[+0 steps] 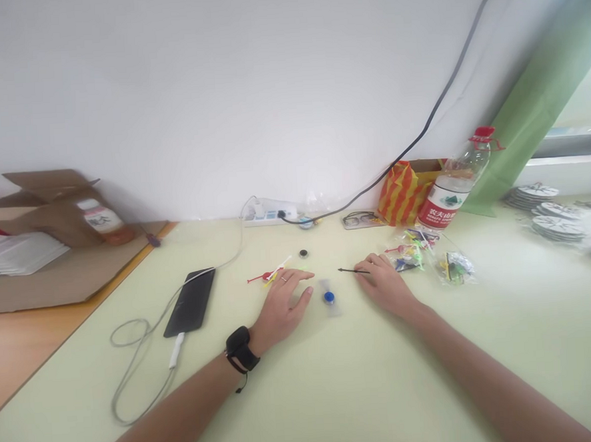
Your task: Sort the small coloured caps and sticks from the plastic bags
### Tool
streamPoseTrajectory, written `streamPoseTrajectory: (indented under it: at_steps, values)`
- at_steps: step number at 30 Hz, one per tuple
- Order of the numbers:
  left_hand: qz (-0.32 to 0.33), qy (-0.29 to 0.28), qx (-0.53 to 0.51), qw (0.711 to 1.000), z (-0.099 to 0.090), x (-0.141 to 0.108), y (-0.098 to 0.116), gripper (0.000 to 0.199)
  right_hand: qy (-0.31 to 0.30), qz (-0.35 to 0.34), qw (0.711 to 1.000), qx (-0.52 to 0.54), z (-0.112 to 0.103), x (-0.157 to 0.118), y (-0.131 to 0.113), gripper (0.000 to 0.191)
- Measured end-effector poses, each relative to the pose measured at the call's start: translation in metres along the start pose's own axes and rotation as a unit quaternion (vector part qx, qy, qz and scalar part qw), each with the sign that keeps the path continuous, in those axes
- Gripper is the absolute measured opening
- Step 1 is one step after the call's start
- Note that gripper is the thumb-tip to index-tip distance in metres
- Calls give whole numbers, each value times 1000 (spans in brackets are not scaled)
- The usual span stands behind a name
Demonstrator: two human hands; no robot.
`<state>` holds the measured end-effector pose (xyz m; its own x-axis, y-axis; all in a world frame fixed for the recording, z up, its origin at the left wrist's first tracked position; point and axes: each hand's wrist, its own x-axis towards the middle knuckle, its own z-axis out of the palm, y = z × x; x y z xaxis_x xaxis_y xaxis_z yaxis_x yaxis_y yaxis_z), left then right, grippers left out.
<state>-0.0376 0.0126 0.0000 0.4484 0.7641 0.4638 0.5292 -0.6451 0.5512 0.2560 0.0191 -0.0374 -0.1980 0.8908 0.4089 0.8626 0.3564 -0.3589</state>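
Observation:
My right hand [383, 286] rests on the pale green table with its fingers closed on the rear end of a thin black arrow-tipped stick [351, 270], whose tip points left. My left hand [281, 308] lies across from it, thumb and index finger apart, with nothing visible between them. Just beyond its fingers is a small pile of red, white and yellow arrow-like plastic sticks [267, 275], partly covered by the hand. Between my hands sits a round blue piece [329, 297] on a clear plastic wrapper. Farther back is a small black round piece [304, 253].
Right of my right hand lie clear bags of coloured pieces [412, 254] beside a large water bottle [449, 195]. A phone [190, 304] with a looped cable is at left. By the wall are a power strip [268, 213], striped bag [398, 191] and cardboard box [65, 215].

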Motion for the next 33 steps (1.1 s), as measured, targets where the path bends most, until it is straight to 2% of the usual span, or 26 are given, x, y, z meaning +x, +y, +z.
streamPoseTrajectory:
  at_steps: [4, 8, 13, 17, 20, 29, 33]
  values:
    - [6, 8, -2, 1000, 1, 0, -1, 22, 12, -2, 1000, 20, -2, 1, -1, 14]
    - [13, 34, -7, 999, 1, 0, -3, 20, 50, 20, 996, 64, -5, 2, -2, 11]
    - [35, 57, -14, 998, 0, -1, -2, 19, 103, 1, 987, 124, -12, 4, -9, 26]
    - [43, 59, -14, 997, 1, -1, -1, 19, 122, -23, 980, 154, -18, 4, -18, 12]
    - [46, 59, -13, 997, 1, -1, -2, 19, 134, -27, 976, 168, -22, 3, -25, 9]
    - [43, 49, -14, 998, 1, -2, -2, 21, 120, 80, 945, 292, -22, 3, -29, 13]
    - [44, 55, -13, 997, 2, -2, -3, 21, 117, 99, 940, 305, -17, 6, -27, 16]
